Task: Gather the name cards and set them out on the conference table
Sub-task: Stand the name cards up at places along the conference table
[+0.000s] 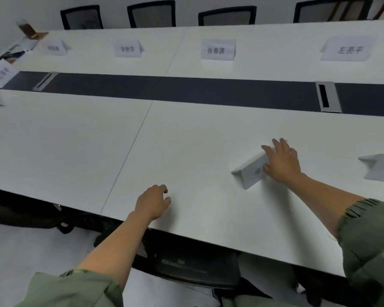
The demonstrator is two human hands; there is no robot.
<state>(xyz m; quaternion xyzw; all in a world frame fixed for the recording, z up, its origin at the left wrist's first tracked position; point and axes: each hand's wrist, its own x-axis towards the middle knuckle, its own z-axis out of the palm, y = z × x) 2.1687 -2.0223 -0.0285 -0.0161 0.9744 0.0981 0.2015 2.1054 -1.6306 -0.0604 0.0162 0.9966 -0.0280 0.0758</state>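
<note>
The card [252, 171], clasped at its fold by the right hand [280, 161] on the near worktop [186, 138], is best squared to the edge, while the left hand [152, 201] is rested empty, loosely curled

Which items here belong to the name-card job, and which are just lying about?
Job: name card under the right hand; card at right edge; four far-side cards, e.g.; conference table.
Lying about: papers at far left; chairs; cable hatch.
</note>
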